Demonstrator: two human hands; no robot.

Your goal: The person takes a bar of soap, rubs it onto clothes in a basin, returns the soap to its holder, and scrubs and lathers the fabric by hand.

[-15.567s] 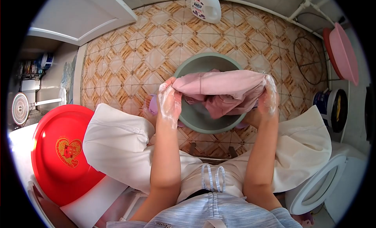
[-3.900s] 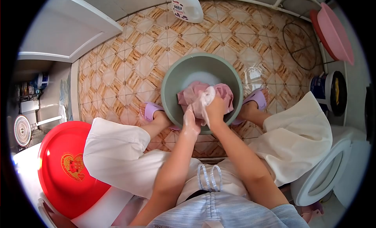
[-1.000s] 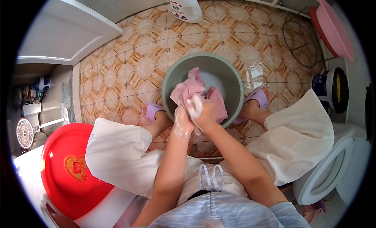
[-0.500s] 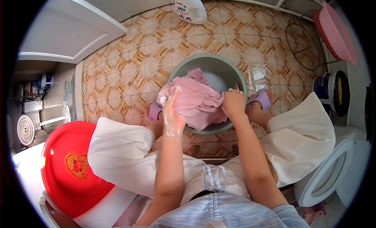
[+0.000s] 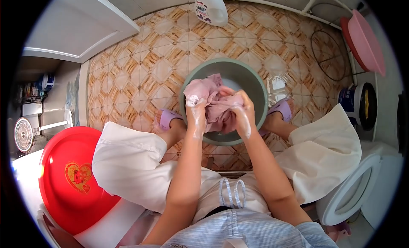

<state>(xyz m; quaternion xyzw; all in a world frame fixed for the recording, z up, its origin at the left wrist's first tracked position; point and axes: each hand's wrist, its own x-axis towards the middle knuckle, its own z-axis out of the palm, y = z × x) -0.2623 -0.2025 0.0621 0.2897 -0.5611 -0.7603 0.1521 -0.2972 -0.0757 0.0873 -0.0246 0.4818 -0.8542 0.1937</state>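
A wet pink cloth (image 5: 219, 109) is bunched between my two hands, over the left part of a grey-green basin (image 5: 258, 84) on the tiled floor. My left hand (image 5: 196, 109), with suds on its wrist, is closed on the left side of the cloth. On the right side, my right hand (image 5: 245, 107) has its fingers curled round the folds, with suds along the thumb side and wrist. The basin's inside shows behind and right of the cloth.
A white detergent bottle (image 5: 211, 9) stands beyond the basin. Left is a red basin (image 5: 64, 184); right are a toilet (image 5: 353, 188), a dark bucket (image 5: 358, 104) and a pink basin (image 5: 367, 43) by the wall. Purple slippers (image 5: 167, 119) flank the grey-green basin.
My right hand has moved left from the basin's right rim to the cloth and turned. My left hand has closed in on the cloth, which is now bunched more tightly.
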